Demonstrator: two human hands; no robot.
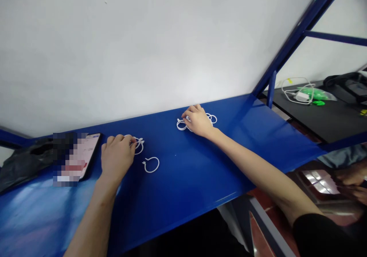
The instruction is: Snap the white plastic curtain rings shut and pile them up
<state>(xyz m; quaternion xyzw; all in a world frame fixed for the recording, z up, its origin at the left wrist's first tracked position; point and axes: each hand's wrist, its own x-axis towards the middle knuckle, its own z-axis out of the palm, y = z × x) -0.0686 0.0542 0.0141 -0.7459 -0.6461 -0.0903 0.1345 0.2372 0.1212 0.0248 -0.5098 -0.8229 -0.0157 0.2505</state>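
Note:
White plastic open rings, like shower curtain rings, lie in two groups on a blue tabletop (183, 169). My left hand (117, 155) is closed, thumb and fingers pinched at a ring in the left cluster (141, 141); the fingers partly hide it. Just right of that hand, a single ring (158, 164) with a gap in its loop lies flat by itself. Farther right, near the wall, my right hand (198, 121) curls over the other group of rings (215, 118). Its thumb and fingers close at a ring (181, 128) on the group's left side, and the palm covers several others.
A phone (91, 146) and a black bag (31, 159) lie left of my left hand. The white wall (172, 47) borders the table's back. Blue metal bars (286, 45) rise at the right. Beyond them, a black table (309, 117) carries a white charger cable (301, 96). Another person's hand (354, 176) shows at the far right.

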